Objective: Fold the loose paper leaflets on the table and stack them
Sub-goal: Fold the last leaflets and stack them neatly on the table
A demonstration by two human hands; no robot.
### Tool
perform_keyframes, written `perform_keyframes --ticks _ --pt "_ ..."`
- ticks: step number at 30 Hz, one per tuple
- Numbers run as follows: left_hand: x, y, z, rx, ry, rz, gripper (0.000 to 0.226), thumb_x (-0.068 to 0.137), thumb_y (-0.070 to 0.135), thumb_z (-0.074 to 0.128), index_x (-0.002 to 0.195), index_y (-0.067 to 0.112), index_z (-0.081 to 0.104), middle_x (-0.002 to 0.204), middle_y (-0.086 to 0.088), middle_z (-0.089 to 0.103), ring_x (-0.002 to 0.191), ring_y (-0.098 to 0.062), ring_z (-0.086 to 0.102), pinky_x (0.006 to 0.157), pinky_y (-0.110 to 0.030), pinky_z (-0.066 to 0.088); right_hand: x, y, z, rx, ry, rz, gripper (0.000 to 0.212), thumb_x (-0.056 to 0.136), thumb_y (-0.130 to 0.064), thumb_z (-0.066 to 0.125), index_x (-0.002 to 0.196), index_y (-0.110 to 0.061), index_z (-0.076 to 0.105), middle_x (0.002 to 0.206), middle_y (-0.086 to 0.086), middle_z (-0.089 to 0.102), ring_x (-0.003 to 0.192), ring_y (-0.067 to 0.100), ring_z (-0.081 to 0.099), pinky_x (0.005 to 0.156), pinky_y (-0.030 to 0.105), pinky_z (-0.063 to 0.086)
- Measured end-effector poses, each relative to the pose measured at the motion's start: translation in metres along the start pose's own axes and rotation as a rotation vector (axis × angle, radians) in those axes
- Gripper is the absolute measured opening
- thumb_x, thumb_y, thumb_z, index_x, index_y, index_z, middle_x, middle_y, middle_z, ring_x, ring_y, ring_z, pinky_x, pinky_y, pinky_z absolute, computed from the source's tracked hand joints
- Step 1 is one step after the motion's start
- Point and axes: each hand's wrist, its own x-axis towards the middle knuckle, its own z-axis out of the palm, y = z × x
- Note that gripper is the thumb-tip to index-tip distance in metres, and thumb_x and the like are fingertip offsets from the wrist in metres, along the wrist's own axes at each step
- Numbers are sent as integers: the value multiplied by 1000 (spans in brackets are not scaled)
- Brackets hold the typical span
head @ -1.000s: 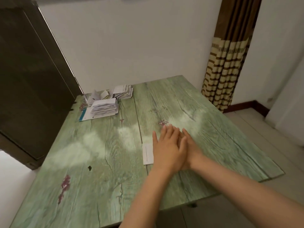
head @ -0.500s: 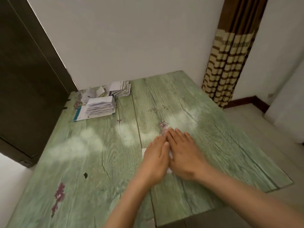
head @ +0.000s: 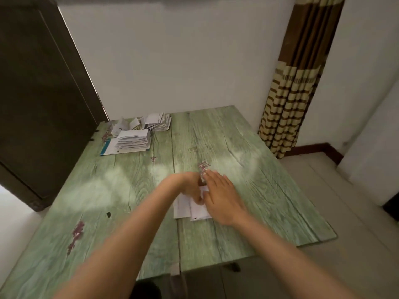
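A white paper leaflet (head: 183,209) lies partly folded in the middle of the green wooden table (head: 248,190). My left hand (head: 190,186) bends down over its upper part, and its curled fingers pinch the paper, though motion blur hides the details. My right hand (head: 223,196) lies flat, fingers straight, and presses on the leaflet's right side. A stack of folded leaflets (head: 134,139) rests on a flat teal-edged sheet (head: 108,148) at the far left corner. Behind it lies a heap of loose leaflets (head: 157,121).
A dark door or cabinet (head: 43,104) stands along the table's left side. A white wall runs behind the table. A striped brown and cream curtain (head: 291,93) hangs at the right rear. Pale floor tiles (head: 345,212) border the table's right edge.
My left hand has gone from lying flat to curling over the leaflet's upper part. The right hand has slid rightward, so more of the white paper shows. The view has tilted up.
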Motion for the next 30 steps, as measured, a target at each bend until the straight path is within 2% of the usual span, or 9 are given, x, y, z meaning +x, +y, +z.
perform_keyframes --ticks 5,8,10,13,18,21,24,28,30 --pt "14 12 -10 209 -124 -62 55 88 31 64 133 5 48 128 -11 54 117 -27 53 92 -27 41 -4 2 -2 154 83 -5 51 97 -28 40 145 -10 34 155 4 26 143 16 17 119 31 8" --pt "14 12 -5 164 -113 -87 53 87 29 65 131 4 49 122 -9 55 117 -26 54 88 -24 42 -5 1 -6 183 102 14 39 89 -28 46 122 -7 52 131 7 50 124 21 41 108 29 27" --pt "12 11 -3 123 -78 -88 51 84 24 69 127 3 50 119 -10 57 111 -27 58 91 -29 47 -6 -1 -9 198 116 11 39 81 -34 40 105 -7 54 110 6 55 104 21 46 95 32 35" --pt "9 6 1 45 -45 -65 46 83 20 69 123 5 55 120 -10 58 101 -24 56 90 -31 46 -9 -1 -8 224 130 8 41 75 -34 36 99 -7 55 101 6 54 94 20 45 86 32 35" --pt "-3 -13 2 -134 -32 -32 34 83 21 69 114 9 60 106 -5 60 99 -22 54 91 -32 42 -14 6 -14 647 241 118 40 82 -22 70 115 -9 54 111 2 49 101 16 50 79 16 40" --pt "-12 -33 -4 -305 -9 -33 31 84 18 69 112 9 60 106 -4 62 105 -26 58 95 -37 46 -11 15 -24 1058 107 244 51 82 -17 73 125 -10 47 117 7 56 96 13 56 70 11 45" --pt "-19 -47 -4 -428 -50 -4 23 86 15 66 107 12 59 101 -1 61 101 -22 58 88 -31 47 -8 7 -28 1011 -39 186 28 94 -24 55 120 -16 49 117 5 62 96 12 60 76 20 48" --pt "-22 -59 3 -673 -58 33 16 89 12 62 101 21 55 97 3 62 86 -9 60 75 -18 52 9 -12 -16 683 95 138 57 89 -53 44 133 -17 45 124 0 53 113 18 52 95 35 43" --pt "-23 -65 8 -787 -36 48 20 90 11 61 106 19 54 101 1 64 89 -12 62 78 -22 53 13 -16 -12 726 211 195 60 89 -47 53 137 -15 39 126 -1 46 115 16 48 96 32 41"
